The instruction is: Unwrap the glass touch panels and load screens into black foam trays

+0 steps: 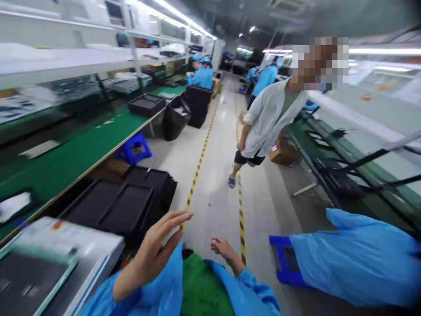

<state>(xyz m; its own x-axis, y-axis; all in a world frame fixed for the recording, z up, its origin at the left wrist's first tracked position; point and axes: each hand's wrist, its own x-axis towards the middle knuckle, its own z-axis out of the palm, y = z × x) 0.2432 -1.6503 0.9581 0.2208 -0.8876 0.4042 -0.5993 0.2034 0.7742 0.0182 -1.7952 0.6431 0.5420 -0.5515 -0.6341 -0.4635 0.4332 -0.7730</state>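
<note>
My left hand (156,248) is raised in front of me, palm turned inward, with its fingers stretched out and nothing in it. It is nearest to a stack of black plastic trays (112,204) on the left. My right hand (222,248) hangs lower, over the aisle, its fingers loosely curled in. No object shows in it. Blue sleeves cover both forearms, and a green shirt (205,285) shows between them. Neither hand touches anything else.
A white machine (88,239) and a green-topped bench (82,151) line the left. Yellow-black tape (202,153) marks the aisle floor (217,175). A person in a white shirt (271,116) walks on the right. Nearby sits a blue-clad person (348,259) beside a blue stool (284,261).
</note>
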